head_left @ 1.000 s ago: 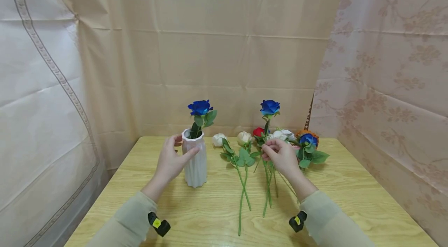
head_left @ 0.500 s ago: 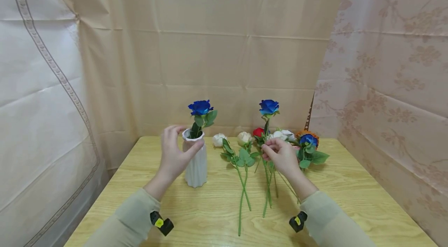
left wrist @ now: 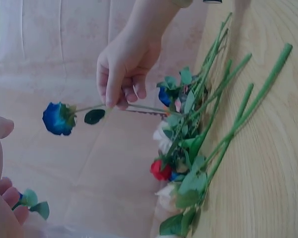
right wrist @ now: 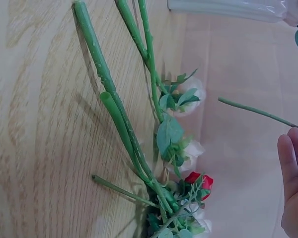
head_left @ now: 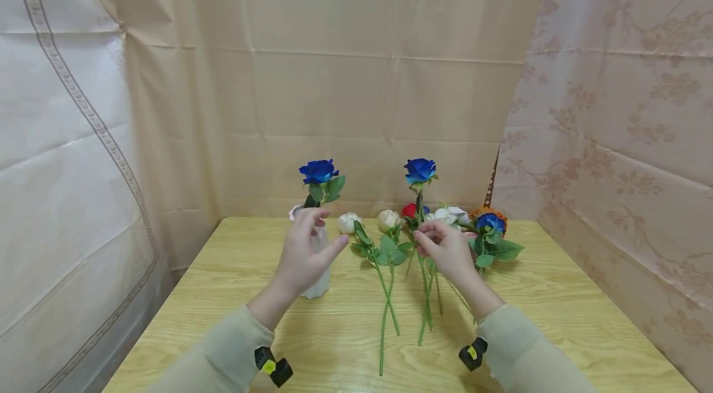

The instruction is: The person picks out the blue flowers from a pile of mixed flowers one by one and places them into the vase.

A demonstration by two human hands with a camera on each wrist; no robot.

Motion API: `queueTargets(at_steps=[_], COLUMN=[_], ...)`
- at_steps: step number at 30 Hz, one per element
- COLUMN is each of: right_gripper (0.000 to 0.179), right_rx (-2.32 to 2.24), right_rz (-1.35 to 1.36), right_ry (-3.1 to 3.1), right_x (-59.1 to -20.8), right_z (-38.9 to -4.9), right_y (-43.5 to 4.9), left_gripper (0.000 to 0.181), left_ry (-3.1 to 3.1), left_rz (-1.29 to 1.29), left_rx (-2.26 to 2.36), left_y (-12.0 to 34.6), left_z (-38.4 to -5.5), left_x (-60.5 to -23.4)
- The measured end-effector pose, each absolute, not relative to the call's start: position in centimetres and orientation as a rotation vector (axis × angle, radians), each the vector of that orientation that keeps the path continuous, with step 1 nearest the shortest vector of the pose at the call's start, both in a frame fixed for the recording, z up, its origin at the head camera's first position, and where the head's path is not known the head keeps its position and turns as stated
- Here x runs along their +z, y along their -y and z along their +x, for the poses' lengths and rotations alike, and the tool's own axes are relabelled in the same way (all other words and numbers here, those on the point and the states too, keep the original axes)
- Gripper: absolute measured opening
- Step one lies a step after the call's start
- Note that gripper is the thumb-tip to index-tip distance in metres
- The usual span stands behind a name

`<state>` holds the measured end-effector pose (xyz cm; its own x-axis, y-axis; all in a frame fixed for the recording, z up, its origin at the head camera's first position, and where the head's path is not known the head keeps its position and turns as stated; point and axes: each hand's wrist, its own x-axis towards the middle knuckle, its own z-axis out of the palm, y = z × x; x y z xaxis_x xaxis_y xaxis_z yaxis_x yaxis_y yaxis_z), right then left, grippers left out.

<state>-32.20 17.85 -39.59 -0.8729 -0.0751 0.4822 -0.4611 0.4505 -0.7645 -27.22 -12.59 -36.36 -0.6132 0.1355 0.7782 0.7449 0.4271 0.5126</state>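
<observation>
My right hand pinches the stem of a blue rose and holds it upright above the flowers on the table. In the right wrist view, the lower stem sticks out free past the fingers of that hand. My left hand is in front of a white fluted vase, thumb and fingers spread, gripping nothing; it hides much of the vase. Another blue rose stands in the vase. In the left wrist view, the held rose hangs apart from the left hand.
Two cream flowers with crossed green stems lie right of the vase. Beyond them lie a red rose, white flowers, an orange flower and a blue rose. Curtains hang behind the wooden table.
My left hand has left the vase's left side and moved right, across its front. The right hand has shifted the held blue rose slightly left. The vase has stayed in place.
</observation>
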Motion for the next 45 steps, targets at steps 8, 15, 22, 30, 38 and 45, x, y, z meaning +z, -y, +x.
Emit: queueTargets(at_steps=[8, 15, 22, 30, 38, 45], right_gripper=[0.013, 0.014, 0.012, 0.010, 0.010, 0.011], right_rx=[1.314, 1.252, 1.215, 1.205, 1.214, 1.213], right_rz=[0.479, 0.504, 0.552, 0.535, 0.533, 0.538], right_ry=[2.367, 2.365, 2.345, 2.360, 2.356, 2.333], right_x=[-39.7, -40.0, -40.5, -40.7, -40.4, -40.3], right_z=[-32.1, -31.9, -32.0, -31.8, -31.4, -31.1], right_y=[-17.9, -17.7, -17.1, -16.4, -15.6, -14.8], left_gripper=[0.035, 0.036, 0.042, 0.045, 0.045, 0.046], left_ry=[2.043, 2.201, 2.310, 2.358, 2.388, 2.450], left_rz=[-0.817, -0.694, -0.581, -0.519, -0.490, -0.497], left_rx=[-1.207, -1.348, -1.421, -1.464, -1.458, -1.424], left_y=[11.2, 10.1, 9.2, 8.5, 7.8, 6.9], left_z=[-27.9, -28.5, -29.2, -29.9, -30.1, -30.4], left_x=[-35.7, -35.0, -34.8, -34.8, -34.8, -34.9])
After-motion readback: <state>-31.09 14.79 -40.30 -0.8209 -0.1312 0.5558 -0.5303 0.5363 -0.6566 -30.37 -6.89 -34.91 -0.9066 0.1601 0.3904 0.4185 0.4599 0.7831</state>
